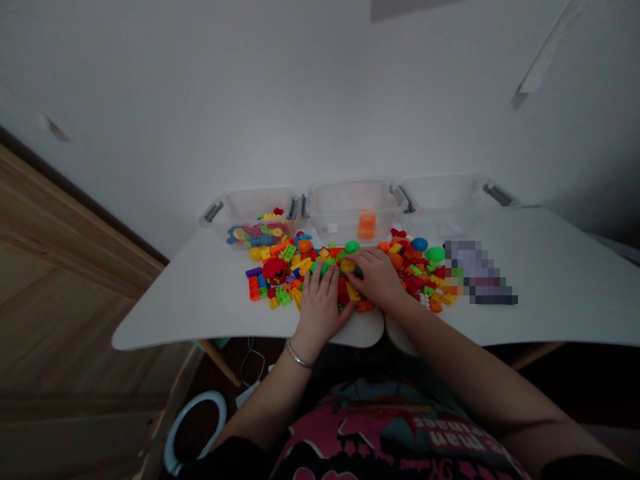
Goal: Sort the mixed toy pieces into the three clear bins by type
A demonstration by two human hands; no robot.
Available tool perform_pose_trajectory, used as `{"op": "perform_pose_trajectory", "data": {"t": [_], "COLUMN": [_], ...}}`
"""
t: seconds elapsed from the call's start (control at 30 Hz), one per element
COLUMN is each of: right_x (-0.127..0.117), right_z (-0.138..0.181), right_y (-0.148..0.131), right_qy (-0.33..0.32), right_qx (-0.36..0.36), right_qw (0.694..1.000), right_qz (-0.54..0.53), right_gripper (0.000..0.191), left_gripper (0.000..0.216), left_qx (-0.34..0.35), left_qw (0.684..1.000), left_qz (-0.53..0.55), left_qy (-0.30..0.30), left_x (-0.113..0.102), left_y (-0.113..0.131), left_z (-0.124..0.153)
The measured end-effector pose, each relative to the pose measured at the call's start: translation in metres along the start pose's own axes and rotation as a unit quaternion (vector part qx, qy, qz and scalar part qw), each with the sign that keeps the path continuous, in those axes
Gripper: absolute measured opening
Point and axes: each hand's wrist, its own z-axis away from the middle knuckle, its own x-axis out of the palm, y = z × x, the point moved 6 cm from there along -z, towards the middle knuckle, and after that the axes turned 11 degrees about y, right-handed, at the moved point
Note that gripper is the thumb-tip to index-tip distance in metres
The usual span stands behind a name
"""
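Observation:
A heap of mixed toy building blocks (285, 295) and small plastic balls is spread over the white table. My left hand (320, 303) lies on the heap with its fingers stretched out, the fingertips touching a green ball (319, 267); it holds nothing that I can see. Beside it, my right hand (377, 277) is closed, with thumb and fingers around a yellow round piece (348, 267). A second green ball (353, 247) sits just behind that piece. To the left of my hands rests a red round piece (275, 270) with dark markings.
Three clear plastic bins line the wall: the left bin (230, 200) contains colourful pieces, the middle bin (345, 190) an orange block (367, 225), and the right bin (445, 187) something whitish. A pixelated object (477, 272) lies right of the heap. The table's front edge (200, 343) is near me.

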Motion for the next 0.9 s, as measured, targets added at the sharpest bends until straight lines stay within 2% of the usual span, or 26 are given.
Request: {"op": "perform_pose_trajectory", "data": {"t": [0.27,0.47,0.67,0.8,0.9], "right_x": [-0.035,-0.030,-0.026,-0.033,-0.042], "right_z": [0.019,0.033,0.037,0.039,0.043], "right_y": [0.006,-0.002,-0.006,-0.011,-0.017], "right_qy": [0.069,0.048,0.022,0.011,0.018], "right_qx": [0.080,0.093,0.067,0.012,-0.042], "right_qw": [0.994,0.992,0.992,0.998,0.999], "right_qz": [-0.035,-0.069,-0.100,-0.057,-0.016], "right_gripper": [0.033,0.029,0.027,0.030,0.031], "left_gripper": [0.074,0.047,0.023,0.022,0.026], "left_qx": [-0.004,0.068,0.061,0.060,-0.042], "left_qw": [1.000,0.995,0.992,0.988,0.980], "left_qz": [0.028,0.056,0.073,0.114,0.128], "left_qy": [0.003,0.038,0.081,0.090,0.143], "left_x": [-0.005,-0.013,-0.021,-0.033,-0.051], "left_y": [-0.002,0.009,0.011,-0.008,-0.048], "left_z": [-0.001,-0.001,-0.012,-0.021,-0.032]}}
